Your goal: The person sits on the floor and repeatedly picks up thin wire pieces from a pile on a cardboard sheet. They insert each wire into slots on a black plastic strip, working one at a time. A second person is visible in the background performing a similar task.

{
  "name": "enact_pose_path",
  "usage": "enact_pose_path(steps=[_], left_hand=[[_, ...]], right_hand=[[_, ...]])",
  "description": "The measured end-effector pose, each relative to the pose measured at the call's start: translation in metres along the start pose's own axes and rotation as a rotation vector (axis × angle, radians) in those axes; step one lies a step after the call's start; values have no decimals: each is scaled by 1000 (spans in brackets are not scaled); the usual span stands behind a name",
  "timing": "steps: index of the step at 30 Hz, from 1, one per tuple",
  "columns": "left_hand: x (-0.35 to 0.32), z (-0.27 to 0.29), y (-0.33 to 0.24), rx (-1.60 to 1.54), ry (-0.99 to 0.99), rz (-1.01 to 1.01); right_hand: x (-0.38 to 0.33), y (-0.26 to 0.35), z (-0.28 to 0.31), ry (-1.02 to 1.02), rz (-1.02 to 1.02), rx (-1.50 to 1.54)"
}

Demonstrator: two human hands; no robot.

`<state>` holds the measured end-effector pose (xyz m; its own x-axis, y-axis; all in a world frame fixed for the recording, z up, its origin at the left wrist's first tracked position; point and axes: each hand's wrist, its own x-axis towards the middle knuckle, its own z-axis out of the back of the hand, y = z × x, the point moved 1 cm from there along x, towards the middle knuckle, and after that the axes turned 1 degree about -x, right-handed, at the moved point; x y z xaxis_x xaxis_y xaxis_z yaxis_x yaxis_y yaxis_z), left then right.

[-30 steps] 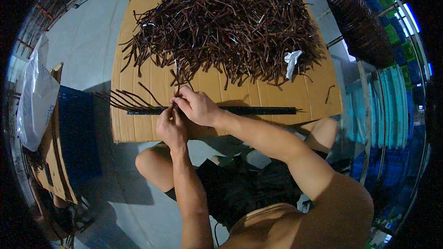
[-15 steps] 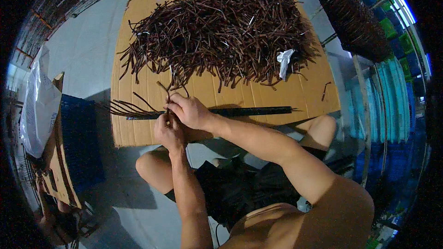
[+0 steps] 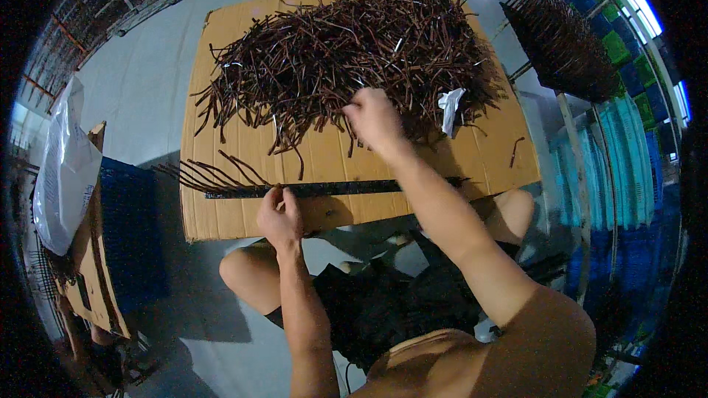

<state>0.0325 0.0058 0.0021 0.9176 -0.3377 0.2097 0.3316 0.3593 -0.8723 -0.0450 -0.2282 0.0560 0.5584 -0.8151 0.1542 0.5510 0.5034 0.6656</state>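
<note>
Lying over grey floor (image 3: 147,81), tan cardboard (image 3: 487,158) bears a black strip (image 3: 346,188) the left hand (image 3: 281,217) pinches; right hand (image 3: 376,120) blurred, grip unclear.

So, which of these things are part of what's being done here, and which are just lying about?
Seemingly in use:
- black strip, left hand at it
- brown sticks slanting from its left part
- stick pile, right hand over its near edge
- cardboard underneath

Seemingly just about:
- white scrap
- plastic bag
- turquoise crates
</note>
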Motion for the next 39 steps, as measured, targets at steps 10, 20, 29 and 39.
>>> enact_pose_path(steps=[10, 20, 29, 39], left_hand=[[-5, -30, -25, 141, 133, -127], [-23, -70, -32, 139, 75, -404], [-24, -70, -30, 242, 72, -431], [-18, -59, -18, 64, 171, 111]], right_hand=[[18, -90, 36, 97, -343, -315], [-53, -30, 27, 471, -368, 707], [-76, 3, -5, 225, 49, 484], [-26, -27, 3, 439, 124, 381]])
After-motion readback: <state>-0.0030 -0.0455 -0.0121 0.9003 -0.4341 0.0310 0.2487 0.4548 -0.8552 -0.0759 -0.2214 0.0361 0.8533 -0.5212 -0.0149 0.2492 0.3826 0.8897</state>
